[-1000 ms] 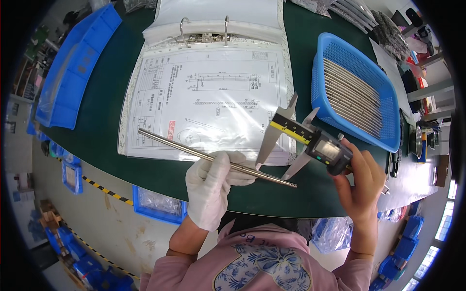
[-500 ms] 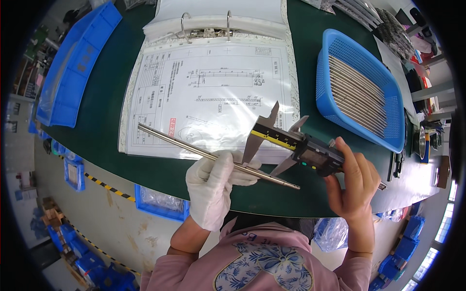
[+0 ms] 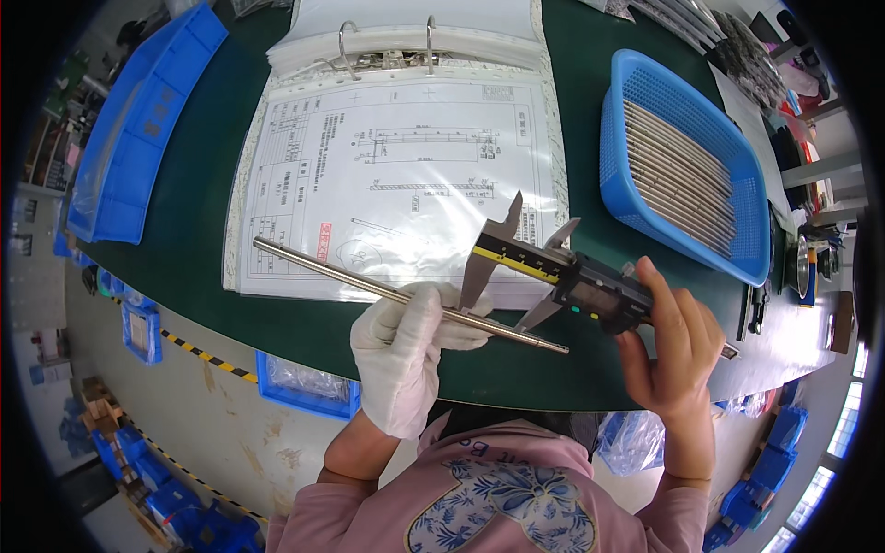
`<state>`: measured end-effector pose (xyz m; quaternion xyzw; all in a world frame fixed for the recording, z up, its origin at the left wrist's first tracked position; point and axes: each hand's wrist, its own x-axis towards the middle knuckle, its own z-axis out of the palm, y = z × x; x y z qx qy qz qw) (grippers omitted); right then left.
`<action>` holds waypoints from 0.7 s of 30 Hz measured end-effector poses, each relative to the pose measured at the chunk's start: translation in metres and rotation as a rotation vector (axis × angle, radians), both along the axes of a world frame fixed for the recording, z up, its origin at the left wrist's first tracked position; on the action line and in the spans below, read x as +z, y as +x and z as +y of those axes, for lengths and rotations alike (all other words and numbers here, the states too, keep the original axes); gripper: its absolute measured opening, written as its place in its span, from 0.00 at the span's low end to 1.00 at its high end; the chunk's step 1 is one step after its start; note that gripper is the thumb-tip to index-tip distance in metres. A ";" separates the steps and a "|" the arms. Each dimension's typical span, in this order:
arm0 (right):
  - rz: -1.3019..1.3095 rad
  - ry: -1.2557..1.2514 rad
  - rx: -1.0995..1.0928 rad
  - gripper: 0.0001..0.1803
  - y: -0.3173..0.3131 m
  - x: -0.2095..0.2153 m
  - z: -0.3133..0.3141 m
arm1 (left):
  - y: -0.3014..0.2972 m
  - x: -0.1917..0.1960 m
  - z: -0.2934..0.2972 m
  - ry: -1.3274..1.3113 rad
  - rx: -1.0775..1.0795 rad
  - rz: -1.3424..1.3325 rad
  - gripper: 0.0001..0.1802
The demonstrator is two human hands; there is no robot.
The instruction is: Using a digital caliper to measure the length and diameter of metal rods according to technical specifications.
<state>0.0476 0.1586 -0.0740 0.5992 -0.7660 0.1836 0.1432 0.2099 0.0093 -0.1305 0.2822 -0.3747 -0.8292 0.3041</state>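
In a white glove, my left hand is closed round a thin metal rod, which slants from upper left down to the right. Bare fingers of my right hand grip a digital caliper by its display end. The caliper's jaws stand apart, with their tips down at the rod to the right of my glove; whether both touch it I cannot tell. Behind the hands lies an open ring binder with a technical drawing in a clear sleeve, partly covered by rod and caliper.
A blue mesh basket holding several similar rods stands on the green table at the right. At the far left sits a long blue bin. Below the table's front edge, a blue crate with plastic bags rests on the floor.
The rod has shifted slightly up and left with my left hand. Caliper and right hand have barely moved; the gap between the jaws looks slightly wider.
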 end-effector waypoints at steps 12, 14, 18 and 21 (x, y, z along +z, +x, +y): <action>0.004 0.014 -0.019 0.25 0.000 -0.001 0.001 | 0.001 -0.001 -0.001 -0.003 -0.004 0.033 0.17; 0.068 0.011 -0.021 0.23 -0.001 -0.002 0.002 | 0.000 -0.001 -0.001 0.002 -0.004 0.022 0.17; 0.103 0.010 -0.052 0.21 -0.001 0.002 0.003 | 0.000 -0.001 -0.001 0.005 -0.003 -0.005 0.17; 0.066 -0.002 -0.046 0.20 -0.005 -0.001 0.001 | -0.002 0.000 0.000 -0.022 0.032 0.017 0.18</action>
